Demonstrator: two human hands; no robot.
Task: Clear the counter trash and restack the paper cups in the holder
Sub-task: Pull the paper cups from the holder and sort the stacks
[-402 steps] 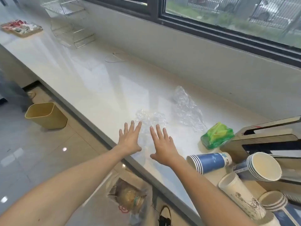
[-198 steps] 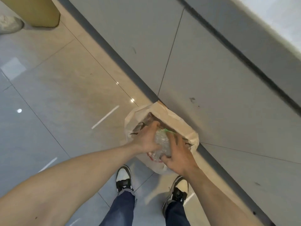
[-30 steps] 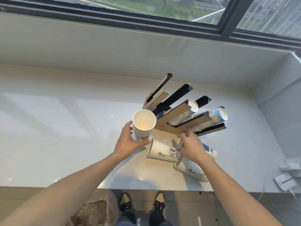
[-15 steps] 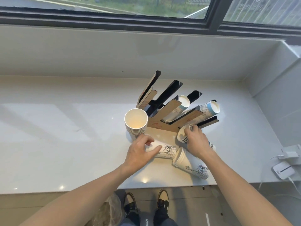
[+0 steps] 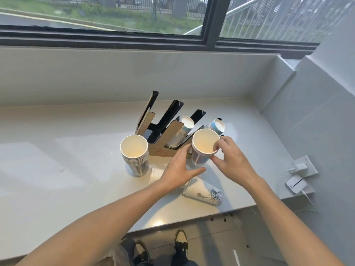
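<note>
The cup holder (image 5: 169, 129) stands on the counter (image 5: 57, 160), behind the hands. An upright cup stack (image 5: 134, 154) stands at its front left. The right hand (image 5: 230, 162) holds a raised cup (image 5: 203, 148) before the holder; the left hand (image 5: 180, 169) lies beside it. A toppled cup stack (image 5: 203, 191) lies nearest the counter edge.

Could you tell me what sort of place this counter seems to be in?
Probably an office pantry or drinks corner: a white counter under a street-facing window, a slotted cup holder with paper cup stacks, and a wall socket at the right.
</note>
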